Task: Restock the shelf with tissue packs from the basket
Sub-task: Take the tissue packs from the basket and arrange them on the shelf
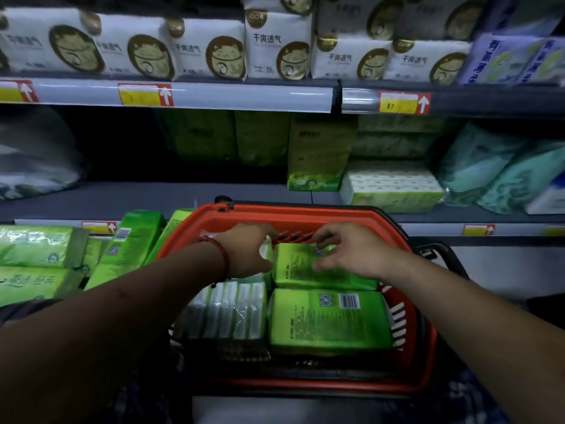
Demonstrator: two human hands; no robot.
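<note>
The white cat-logo packs [211, 53] along the top shelf [214, 94] all read 干爽透气, and the taller pack [276, 44] near the middle has a 15 low down. The yellow-and-red price tag [403, 102] on that shelf's front edge, toward the right, says 17 next to a white up arrow. The blue packs [501, 56] at the right end start with 有, rest is blur. The near green pack [330, 319] in the basket [305, 217] has a barcode and a QR code, fine print unreadable.

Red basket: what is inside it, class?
A far green pack, a near green pack and a clear-wrapped white pack. The left hand and right hand cover part of the far one; anything beneath is hidden.
</note>
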